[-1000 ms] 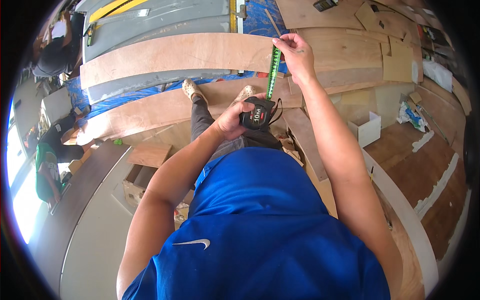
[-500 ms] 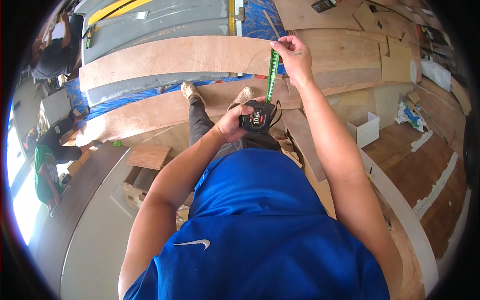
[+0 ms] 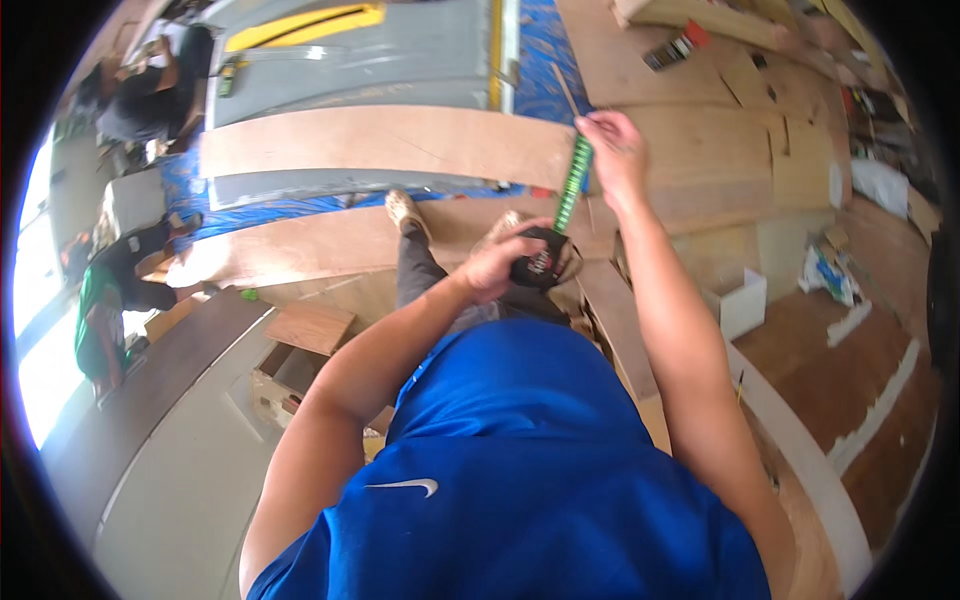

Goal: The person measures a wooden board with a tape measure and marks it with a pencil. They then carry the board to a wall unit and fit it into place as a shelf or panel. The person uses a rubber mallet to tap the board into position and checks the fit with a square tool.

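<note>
My left hand [image 3: 497, 264] is wrapped round the dark case of a tape measure [image 3: 541, 260], in front of my body. From the case a green tape blade [image 3: 572, 187] runs up and slightly right. My right hand [image 3: 616, 152] pinches the blade's far end between thumb and fingers, at the right end of a long pale plywood strip [image 3: 390, 142]. The blade lies along that strip's short end; motion blur hides whether it touches. The strip rests over a grey panel [image 3: 400, 72].
Beyond lies a yellow tool [image 3: 305, 27] on the grey panel. Plywood sheets [image 3: 690, 130] and a blue tarp [image 3: 540, 60] cover ground ahead. An open wooden box [image 3: 290, 375] stands left, a white box [image 3: 742, 305] right. Two people, one in green [image 3: 98, 315], are at the left.
My view has shifted, so the scene sits lower and further right. The tape blade leans a little more; both hands keep their hold on the tape measure.
</note>
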`<action>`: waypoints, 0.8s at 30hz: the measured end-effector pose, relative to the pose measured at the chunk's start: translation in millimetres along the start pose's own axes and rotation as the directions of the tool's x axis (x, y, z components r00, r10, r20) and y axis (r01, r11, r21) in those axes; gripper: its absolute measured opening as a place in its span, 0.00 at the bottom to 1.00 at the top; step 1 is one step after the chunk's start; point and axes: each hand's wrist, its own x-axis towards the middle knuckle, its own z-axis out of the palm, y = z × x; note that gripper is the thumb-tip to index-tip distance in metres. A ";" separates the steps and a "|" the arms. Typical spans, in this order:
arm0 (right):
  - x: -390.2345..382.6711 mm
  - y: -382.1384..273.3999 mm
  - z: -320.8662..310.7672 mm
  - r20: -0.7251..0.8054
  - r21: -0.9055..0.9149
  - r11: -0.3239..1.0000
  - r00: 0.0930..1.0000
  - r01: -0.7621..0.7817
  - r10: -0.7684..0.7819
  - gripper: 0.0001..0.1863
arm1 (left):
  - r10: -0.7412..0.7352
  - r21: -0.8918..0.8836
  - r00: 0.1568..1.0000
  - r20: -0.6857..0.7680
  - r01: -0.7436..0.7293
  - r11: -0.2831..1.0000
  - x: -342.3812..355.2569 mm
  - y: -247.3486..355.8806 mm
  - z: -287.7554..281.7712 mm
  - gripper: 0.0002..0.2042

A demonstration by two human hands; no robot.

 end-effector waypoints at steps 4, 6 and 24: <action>-21.5 -92.8 -21.3 -0.055 0.138 0.990 0.998 0.028 -0.021 0.13 | 0.211 0.320 0.977 -0.022 -0.193 0.928 -3.5 40.0 32.3 0.24; -41.2 -126.4 -33.7 -0.046 0.147 0.986 0.996 0.078 -0.072 0.12 | 0.308 0.737 0.949 0.067 -0.255 0.626 -18.2 62.9 51.9 0.25; -173.2 -77.1 -9.2 0.220 0.536 0.844 0.960 0.028 -0.171 0.45 | 0.554 0.748 0.833 0.018 -0.379 0.545 0.5 57.1 146.2 0.36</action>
